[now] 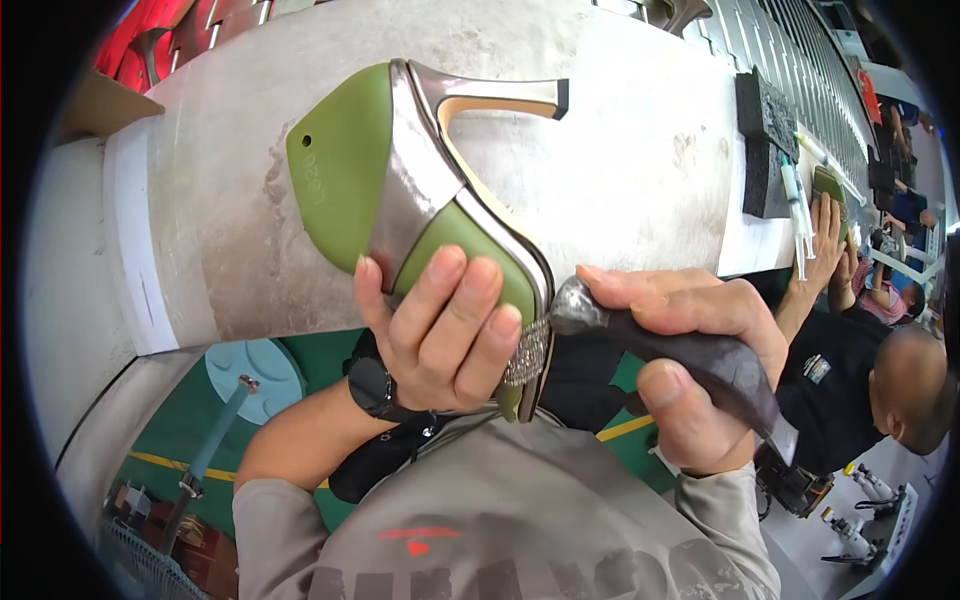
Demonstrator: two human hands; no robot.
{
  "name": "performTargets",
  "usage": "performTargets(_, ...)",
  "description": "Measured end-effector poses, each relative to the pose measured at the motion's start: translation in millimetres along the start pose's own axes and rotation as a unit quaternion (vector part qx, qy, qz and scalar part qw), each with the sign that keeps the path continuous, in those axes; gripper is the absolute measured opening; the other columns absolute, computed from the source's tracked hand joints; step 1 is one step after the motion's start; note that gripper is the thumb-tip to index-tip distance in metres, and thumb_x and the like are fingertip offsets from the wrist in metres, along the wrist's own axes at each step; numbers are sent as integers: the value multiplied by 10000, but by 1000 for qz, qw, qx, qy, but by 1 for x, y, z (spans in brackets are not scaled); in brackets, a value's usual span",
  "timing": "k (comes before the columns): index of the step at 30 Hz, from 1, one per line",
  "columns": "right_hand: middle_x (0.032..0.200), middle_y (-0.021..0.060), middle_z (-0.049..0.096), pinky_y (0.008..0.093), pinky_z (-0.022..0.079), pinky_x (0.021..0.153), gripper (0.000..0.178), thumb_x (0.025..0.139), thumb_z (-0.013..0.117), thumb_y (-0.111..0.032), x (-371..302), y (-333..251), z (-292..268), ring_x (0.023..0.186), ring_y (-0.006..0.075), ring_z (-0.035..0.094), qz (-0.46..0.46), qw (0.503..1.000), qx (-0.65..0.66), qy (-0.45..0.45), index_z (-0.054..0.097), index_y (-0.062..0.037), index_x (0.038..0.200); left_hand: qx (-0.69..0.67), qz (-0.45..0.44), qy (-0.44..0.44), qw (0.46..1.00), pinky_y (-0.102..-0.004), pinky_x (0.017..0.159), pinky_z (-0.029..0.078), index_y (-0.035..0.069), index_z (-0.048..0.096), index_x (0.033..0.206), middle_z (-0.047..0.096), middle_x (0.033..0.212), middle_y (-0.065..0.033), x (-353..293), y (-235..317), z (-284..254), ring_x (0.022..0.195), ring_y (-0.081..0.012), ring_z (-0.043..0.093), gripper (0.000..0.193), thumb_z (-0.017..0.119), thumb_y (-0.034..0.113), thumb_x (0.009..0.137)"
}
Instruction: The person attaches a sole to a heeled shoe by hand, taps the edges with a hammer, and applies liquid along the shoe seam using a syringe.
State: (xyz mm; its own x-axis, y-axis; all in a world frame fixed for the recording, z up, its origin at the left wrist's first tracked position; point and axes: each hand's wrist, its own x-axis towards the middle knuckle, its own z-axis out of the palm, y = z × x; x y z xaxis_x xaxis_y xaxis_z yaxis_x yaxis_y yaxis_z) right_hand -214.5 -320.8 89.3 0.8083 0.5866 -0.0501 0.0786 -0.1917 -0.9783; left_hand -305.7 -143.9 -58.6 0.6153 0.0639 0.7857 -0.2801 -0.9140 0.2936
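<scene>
My left hand (pixel 440 325) grips a green shoe last (pixel 345 170) that carries a silver high-heeled sandal (pixel 425 165), its thin heel pointing right. A sparkly studded strap (pixel 527 355) runs across the toe end, just right of my fingers. My right hand (pixel 690 365) is closed around the dark handle of a hand tool (pixel 700 360). The tool's rounded metal head (pixel 578 305) presses against the sandal's toe edge by the strap.
A grey worn workbench (pixel 620 150) lies behind the shoe, with black foam blocks (pixel 765 130) and pens at its right end. Another person (pixel 870 370) in a dark shirt sits to the right, a hand on the bench. Green floor and a stool base (pixel 255 370) show below.
</scene>
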Motion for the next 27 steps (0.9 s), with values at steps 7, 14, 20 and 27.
performTargets(7,1082,350,708,485,583,956,398,883,784,-249,37,-11,-15,1032,407,730,74,995,30,-59,593,67,1031,18,-16,47,999,-703,1207,246,177,499,1390,588,1390,-26,-4,2,10,1335,-251,564,365,576,226,1037)
performTargets(14,947,264,754,398,610,845,420,733,774,-308,94,-18,-11,846,309,753,181,980,13,-82,668,53,919,13,-3,30,999,-708,1207,237,188,509,1357,590,1376,-19,-6,0,6,1337,-244,563,349,596,229,1021)
performTargets(20,991,163,771,290,550,699,264,889,704,-219,120,-25,17,724,149,653,98,987,-34,-124,695,27,983,3,-17,6,1000,-701,1201,255,171,512,1356,606,1364,-34,-3,2,-2,1318,-255,583,348,597,224,1023)
performTargets(27,1107,274,737,248,578,571,236,1026,587,-179,95,5,4,636,180,707,-129,988,55,65,639,25,1132,-23,38,-124,991,-575,1198,352,156,571,1367,618,1430,-82,34,-29,-46,1337,-231,579,405,683,208,981)
